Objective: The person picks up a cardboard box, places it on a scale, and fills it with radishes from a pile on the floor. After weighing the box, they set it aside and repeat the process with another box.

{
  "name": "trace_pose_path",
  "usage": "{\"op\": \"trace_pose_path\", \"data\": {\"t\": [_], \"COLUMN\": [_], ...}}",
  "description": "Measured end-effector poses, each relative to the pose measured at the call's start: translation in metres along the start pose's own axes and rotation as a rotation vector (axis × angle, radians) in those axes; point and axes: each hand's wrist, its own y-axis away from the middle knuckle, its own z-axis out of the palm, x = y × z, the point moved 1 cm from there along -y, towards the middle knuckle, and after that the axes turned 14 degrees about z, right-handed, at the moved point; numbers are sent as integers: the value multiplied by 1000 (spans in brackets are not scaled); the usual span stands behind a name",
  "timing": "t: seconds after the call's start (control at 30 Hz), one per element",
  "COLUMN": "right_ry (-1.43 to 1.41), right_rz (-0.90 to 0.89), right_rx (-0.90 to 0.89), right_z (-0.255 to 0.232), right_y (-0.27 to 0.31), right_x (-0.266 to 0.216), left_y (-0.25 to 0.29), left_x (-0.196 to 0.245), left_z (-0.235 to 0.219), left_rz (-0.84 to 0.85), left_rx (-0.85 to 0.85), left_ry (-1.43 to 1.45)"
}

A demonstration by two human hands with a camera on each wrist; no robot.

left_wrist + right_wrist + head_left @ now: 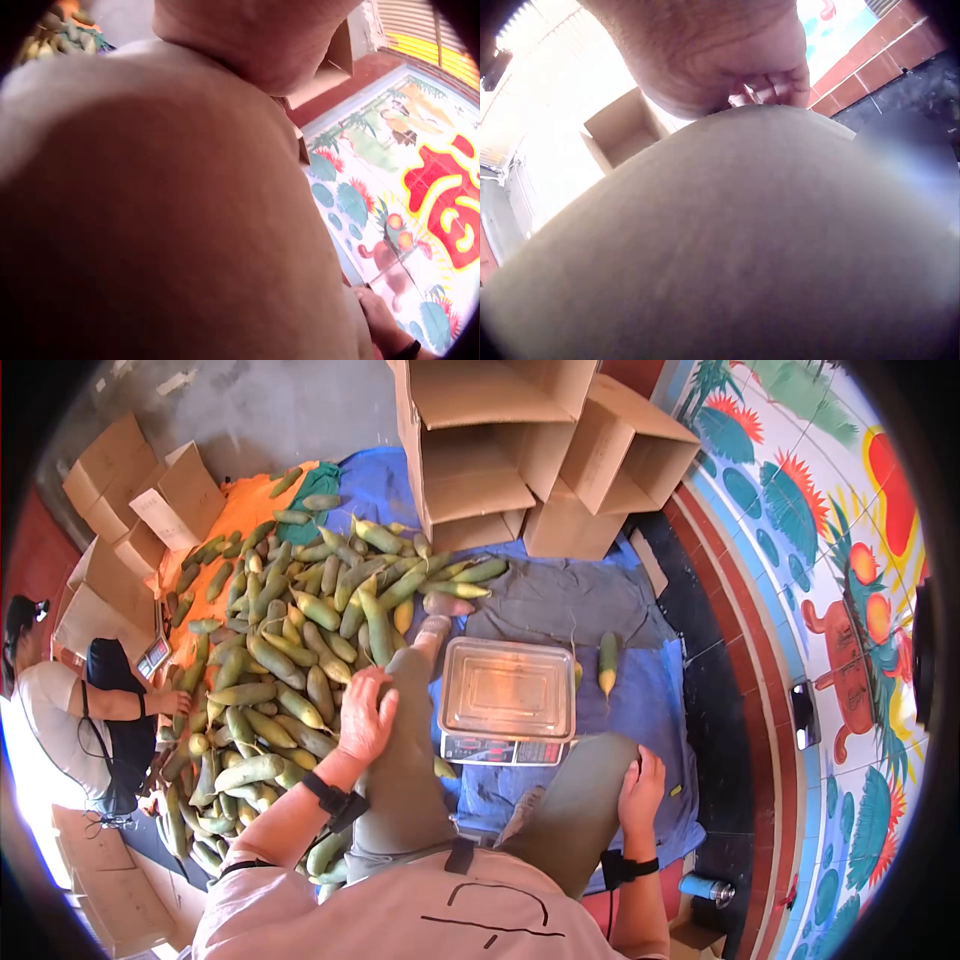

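In the head view my left hand [367,715] lies on the left leg near the knee, fingers relaxed and nothing held. My right hand [642,790] rests at the outer side of the right knee, its fingers loosely bent; the right wrist view shows this hand [720,52] against the trouser leg [705,225]. Between the legs a clear lidded plastic box [508,690] sits on a scale [500,750]. Skin of the left hand [262,37] fills the top of the left wrist view.
A large heap of green radishes [290,660] covers the left side. One radish [608,660] lies apart on the blue sheet [640,700]. Cardboard boxes [480,470] stand at the back. Another person [70,730] reaches into the heap. A metal flask [706,888] is at the right.
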Motion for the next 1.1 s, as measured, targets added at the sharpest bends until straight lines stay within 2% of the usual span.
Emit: {"op": "trace_pose_path", "data": {"t": [0.03,0.1,0.23,0.43,0.5,0.57,0.63,0.7,0.8,0.9,0.93,0.97,1.03,1.07,1.1], "right_ry": [7,23,74,133,145,127,146,164,186,192,186,181,180,176,178], "right_rz": [10,-59,-95,-78,-95,-48,-27,-3,14,54,59,66,63,62,65], "right_rx": [-21,-70,-155,-163,-196,-180,-195,-205,-219,-225,-228,-231,-246,-256,-261], "right_z": [0,1,4,4,0,-1,-4,-6,-10,-10,-10,-10,-8,-8,-7], "right_y": [-3,-8,-17,-15,-14,-13,-11,-11,-9,-10,-10,-10,-14,-14,-14], "right_x": [-4,-8,0,18,19,25,29,33,35,35,35,35,34,33,33], "left_y": [5,17,73,146,156,162,165,177,181,169,168,164,151,163,168], "left_x": [-6,-42,-91,-100,-99,-97,-97,-101,-98,-99,-99,-100,-104,-111,-112], "left_z": [2,5,29,86,105,125,142,163,178,185,183,185,191,205,211], "left_rz": [-21,-301,-349,-577,-502,-508,-354,-315,-159,-154,-47,-52,-59,38,37], "left_rx": [12,11,-170,-742,-841,-870,-1025,-1028,-1119,-1192,-1077,-1083,-1258,-1202,-1208], "left_ry": [17,75,-76,-80,-6,6,-95,-66,-195,-241,-334,-329,-320,-438,-435]}}
